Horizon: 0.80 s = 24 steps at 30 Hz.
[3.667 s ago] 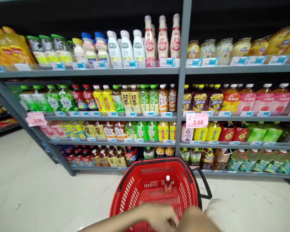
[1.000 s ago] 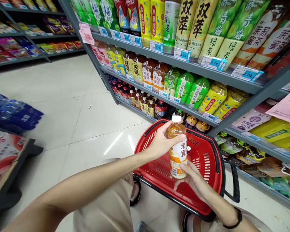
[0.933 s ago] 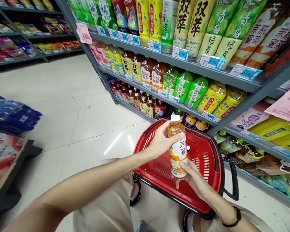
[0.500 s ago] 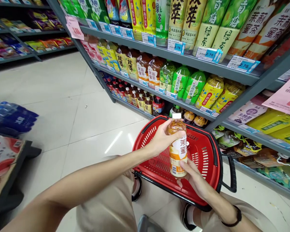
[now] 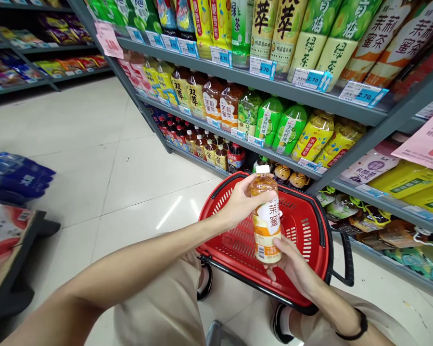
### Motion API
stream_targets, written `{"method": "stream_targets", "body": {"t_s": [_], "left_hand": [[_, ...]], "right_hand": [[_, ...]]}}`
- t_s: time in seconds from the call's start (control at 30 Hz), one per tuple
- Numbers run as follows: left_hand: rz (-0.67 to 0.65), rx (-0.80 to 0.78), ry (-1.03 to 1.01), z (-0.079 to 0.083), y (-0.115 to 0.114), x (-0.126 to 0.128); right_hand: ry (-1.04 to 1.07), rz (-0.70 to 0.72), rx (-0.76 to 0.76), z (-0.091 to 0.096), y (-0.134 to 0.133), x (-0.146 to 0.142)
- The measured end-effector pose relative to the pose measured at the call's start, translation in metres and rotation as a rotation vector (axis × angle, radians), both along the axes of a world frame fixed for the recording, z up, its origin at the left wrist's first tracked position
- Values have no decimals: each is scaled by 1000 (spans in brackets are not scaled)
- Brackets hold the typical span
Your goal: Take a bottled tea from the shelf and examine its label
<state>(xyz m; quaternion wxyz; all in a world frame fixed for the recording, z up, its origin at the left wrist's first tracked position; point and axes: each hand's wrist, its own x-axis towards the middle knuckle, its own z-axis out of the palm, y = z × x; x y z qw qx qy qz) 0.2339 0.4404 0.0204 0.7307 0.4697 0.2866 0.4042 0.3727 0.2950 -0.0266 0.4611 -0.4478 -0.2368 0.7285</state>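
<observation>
A bottle of tea (image 5: 266, 226) with a white cap and a white-and-orange label is held upright above the red shopping basket (image 5: 234, 245). My left hand (image 5: 243, 202) is closed around the bottle's upper part, thumb across the front just below the shoulder. Lower down, my right hand (image 5: 290, 262) grips the base, its thumb on the label and other fingers partly hidden underneath. Below the bottle, the slotted inside of the basket shows between my knees.
Shelves (image 5: 216, 62) of bottled drinks with price tags rise ahead and to the right. The basket's black handle (image 5: 344, 257) sticks out at right. Blue-wrapped bottle packs (image 5: 18, 175) and a low stand with cartons (image 5: 7, 230) are on the left. Tiled floor (image 5: 126, 168) lies between.
Both hands keep hold of the bottle, which has turned and tilted very slightly. Its label faces a little differently, and the right thumb sits slightly higher.
</observation>
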Motion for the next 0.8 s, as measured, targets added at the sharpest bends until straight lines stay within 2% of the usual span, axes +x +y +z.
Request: {"method": "stream_targets", "body": {"t_s": [0.13,0.3,0.8], "left_hand": [[-16,0,10,-5,0,0],[-3,6,10,-10,1,0],[-11,20,45,-13,1,0]], "right_hand": [[10,-31,-10,-4,-1,-2],[4,20,-8,-4,-2,-5],[6,53,-14,-5,-4,-8]]}}
